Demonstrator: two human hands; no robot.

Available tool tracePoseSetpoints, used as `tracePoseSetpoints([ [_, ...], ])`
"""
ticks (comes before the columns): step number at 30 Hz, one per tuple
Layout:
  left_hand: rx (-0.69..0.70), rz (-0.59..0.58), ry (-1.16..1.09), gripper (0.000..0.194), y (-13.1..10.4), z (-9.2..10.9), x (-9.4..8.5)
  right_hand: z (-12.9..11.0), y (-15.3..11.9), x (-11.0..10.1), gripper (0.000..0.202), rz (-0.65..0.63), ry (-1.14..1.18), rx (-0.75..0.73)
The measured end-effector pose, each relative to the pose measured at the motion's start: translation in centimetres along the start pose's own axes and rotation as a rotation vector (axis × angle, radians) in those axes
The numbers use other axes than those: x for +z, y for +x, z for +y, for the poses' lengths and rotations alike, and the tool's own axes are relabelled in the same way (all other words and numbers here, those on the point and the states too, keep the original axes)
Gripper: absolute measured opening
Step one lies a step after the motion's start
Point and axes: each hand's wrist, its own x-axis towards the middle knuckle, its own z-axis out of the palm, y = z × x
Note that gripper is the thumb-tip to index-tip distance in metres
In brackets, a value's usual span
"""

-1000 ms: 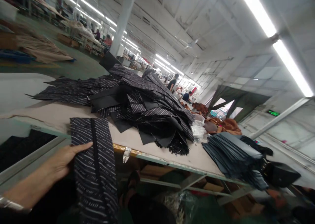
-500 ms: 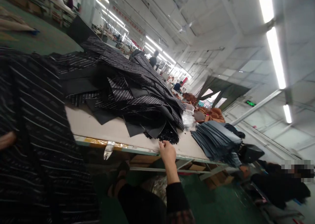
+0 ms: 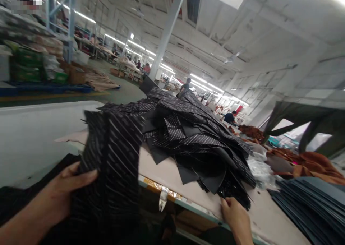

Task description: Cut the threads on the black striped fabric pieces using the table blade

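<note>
My left hand (image 3: 63, 187) grips a dark fabric panel (image 3: 118, 155) with pale diagonal stripes, thumb on the near face. The panel hangs upright at the table's left end, slightly blurred. At the table's front edge, my right hand (image 3: 235, 214) has its thumb and fingers pinched together beside a heap of small shiny black pieces (image 3: 234, 193). Whatever lies between those fingertips is too small to make out. Behind both hands, a loose pile of black and striped panels (image 3: 194, 139) spreads over the pale tabletop (image 3: 159, 167).
Stacked blue-grey panels (image 3: 315, 198) lie on the right, near a clear plastic bag (image 3: 260, 171) and brown cloth (image 3: 318, 164). A white bin (image 3: 40, 137) stands at left. Silvery tape (image 3: 163, 198) hangs off the table edge. Several people are farther back.
My view has swung left. My left hand, with the striped panel, has come from the far left edge to beside the table. My right hand stays at the small black pieces.
</note>
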Motion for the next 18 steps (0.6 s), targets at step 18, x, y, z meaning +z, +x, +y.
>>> tracePoseSetpoints([
  [18,-0.397,-0.172,0.069,0.064,1.1,-10.3,0.2,-11.1,-16.6,2.9,0.008,0.032,0.883,-0.564],
])
